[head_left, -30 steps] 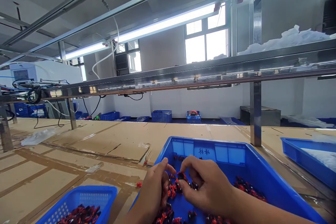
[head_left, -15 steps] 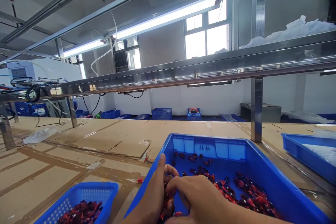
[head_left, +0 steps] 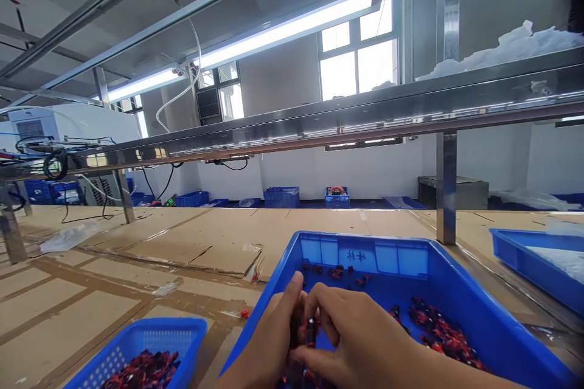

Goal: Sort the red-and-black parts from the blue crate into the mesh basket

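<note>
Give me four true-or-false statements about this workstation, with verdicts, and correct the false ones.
1. The left hand and right hand are working together over the large blue crate. True.
2. The small blue basket holds white sheeting. False: it holds red-and-black pieces.
3. The bench top is covered with cardboard. True.
4. The right hand rests on the cardboard. False: it is over the crate, beside a dark piece.
</note>
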Demonstrator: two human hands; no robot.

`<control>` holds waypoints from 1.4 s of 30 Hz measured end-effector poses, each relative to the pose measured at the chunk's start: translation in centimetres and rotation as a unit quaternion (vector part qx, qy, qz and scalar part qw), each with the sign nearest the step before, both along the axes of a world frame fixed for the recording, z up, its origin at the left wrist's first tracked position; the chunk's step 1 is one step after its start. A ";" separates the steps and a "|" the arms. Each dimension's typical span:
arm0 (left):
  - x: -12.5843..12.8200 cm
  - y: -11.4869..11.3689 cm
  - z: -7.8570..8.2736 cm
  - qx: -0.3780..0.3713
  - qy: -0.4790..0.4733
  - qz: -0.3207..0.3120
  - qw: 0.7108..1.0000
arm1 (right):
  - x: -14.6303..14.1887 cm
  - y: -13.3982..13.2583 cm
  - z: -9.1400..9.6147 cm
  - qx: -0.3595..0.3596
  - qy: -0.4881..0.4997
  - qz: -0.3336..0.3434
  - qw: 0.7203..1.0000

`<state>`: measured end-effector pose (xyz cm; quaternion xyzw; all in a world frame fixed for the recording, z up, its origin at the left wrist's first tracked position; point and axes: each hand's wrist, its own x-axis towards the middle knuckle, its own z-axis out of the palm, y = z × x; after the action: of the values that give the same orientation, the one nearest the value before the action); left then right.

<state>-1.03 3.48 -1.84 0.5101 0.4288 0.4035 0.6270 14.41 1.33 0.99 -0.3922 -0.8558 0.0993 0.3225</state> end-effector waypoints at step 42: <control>-0.3 1.2 -0.6 0.109 0.083 0.021 0.990 | 1.7 1.7 1.0 -0.365 0.401 0.142 0.828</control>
<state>-1.35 4.66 -2.43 0.5983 0.4435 0.4168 0.5212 16.15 3.03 1.96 -0.2814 -0.5991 0.5973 0.4530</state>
